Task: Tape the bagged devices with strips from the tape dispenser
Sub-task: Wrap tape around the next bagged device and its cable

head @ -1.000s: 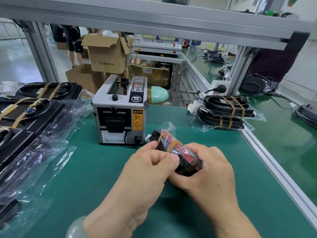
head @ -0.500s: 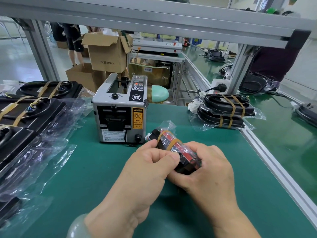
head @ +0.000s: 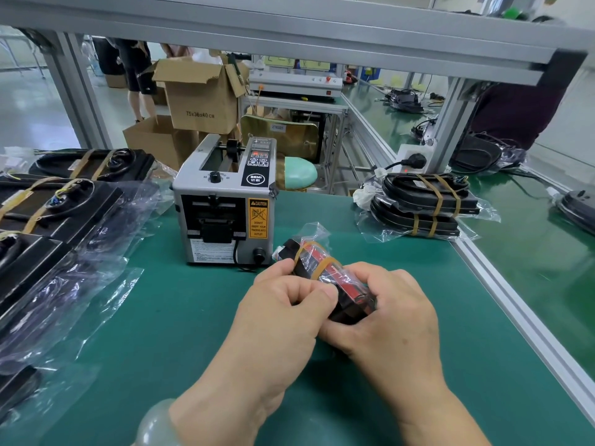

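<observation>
1. One small bagged device (head: 325, 268) (black and red, in clear plastic) sits in front of the tape dispenser (head: 225, 204), near its lower right corner but apart from it.
2. Two tan tape strips (head: 326, 263) cross the device's far half.
3. Both hands hold this device over the green bench mat (head: 161, 317). The left hand (head: 283, 310) is curled, with its thumb pressed on the near end. The right hand (head: 386, 317) wraps it from the right and beneath.
4. The single dispenser stands upright on the mat, its outlet and yellow caution label facing the person.
5. At the mat's right edge, two larger bagged devices (head: 425, 204) lie stacked, each bound with two tan strips.
6. On the left lie at least three black devices in clear bags (head: 48, 204). The two farther ones each show two strips.
7. Two cardboard boxes (head: 199, 101) stand beyond the bench, and one pale bracelet (head: 157, 423) circles the left wrist.
</observation>
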### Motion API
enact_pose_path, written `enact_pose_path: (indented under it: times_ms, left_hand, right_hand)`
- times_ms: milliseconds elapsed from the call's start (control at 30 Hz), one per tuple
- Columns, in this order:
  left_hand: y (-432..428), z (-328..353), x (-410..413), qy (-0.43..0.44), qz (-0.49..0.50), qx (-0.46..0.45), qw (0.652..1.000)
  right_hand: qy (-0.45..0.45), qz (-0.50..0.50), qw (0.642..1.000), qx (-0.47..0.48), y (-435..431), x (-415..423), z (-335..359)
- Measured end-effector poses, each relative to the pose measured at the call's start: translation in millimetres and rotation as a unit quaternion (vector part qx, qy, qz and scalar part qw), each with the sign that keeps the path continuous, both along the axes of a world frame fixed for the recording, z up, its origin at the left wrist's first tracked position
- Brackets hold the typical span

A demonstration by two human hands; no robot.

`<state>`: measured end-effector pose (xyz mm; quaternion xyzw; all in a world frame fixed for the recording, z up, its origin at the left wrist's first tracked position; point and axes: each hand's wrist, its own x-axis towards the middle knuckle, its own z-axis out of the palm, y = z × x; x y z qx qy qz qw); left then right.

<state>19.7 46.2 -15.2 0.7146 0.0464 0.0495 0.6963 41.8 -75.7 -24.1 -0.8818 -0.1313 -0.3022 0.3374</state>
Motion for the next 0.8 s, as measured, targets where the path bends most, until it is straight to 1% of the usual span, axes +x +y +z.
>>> enact_pose_path:
  times_ms: [300, 400, 500, 633, 733, 800]
  left_hand:
    - [-8, -4, 0, -0.015, 0.072, 0.051, 0.996]
    - [-7, -7, 3, -0.001, 0.089, 0.018, 0.996]
    - [-4, -6, 7, 0.020, 0.085, -0.074, 0.993]
    - [-4, -8, 13, 0.054, 0.070, -0.061, 0.994]
    - [-3, -8, 20, 0.093, 0.046, -0.134, 0.986]
    - [-1, -7, 24, 0.087, 0.060, -0.127, 0.986]
  right_hand:
    - [-0.003, 0.000, 1.000, -0.001, -2, 1, -1]
    - [-0.007, 0.000, 1.000, -0.005, -2, 1, -2]
    - [-0.009, -0.003, 1.000, -0.001, -1, 1, -2]
    - [-0.031, -0.008, 0.999, -0.002, -1, 2, -3]
    - [-0.056, -0.006, 0.998, 0.006, 0, 2, -3]
    - [-0.067, -0.004, 0.998, 0.021, 1, 1, -3]
